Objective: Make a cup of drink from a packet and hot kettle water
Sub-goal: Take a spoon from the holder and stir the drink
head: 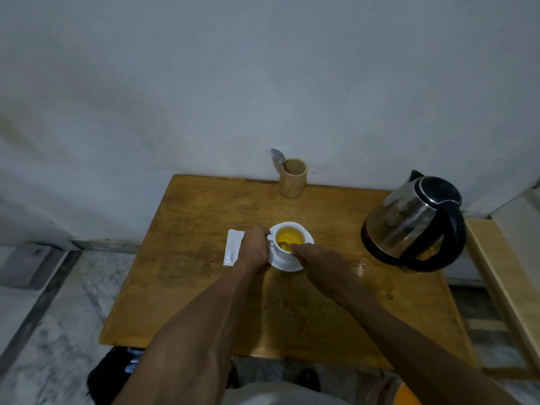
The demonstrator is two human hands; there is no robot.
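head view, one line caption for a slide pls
Left hand steadies white cup of yellow drink; right hand reaches into it, kettle nearby.

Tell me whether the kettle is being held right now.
No, the kettle stands alone on the table; both hands are at the cup.

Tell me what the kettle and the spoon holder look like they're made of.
Kettle: polished metal body, probably stainless steel, judging by its mirror-like reflections; lid, handle and base look like black plastic. Spoon holder: matte, pale tan cylinder, likely bamboo or wood.
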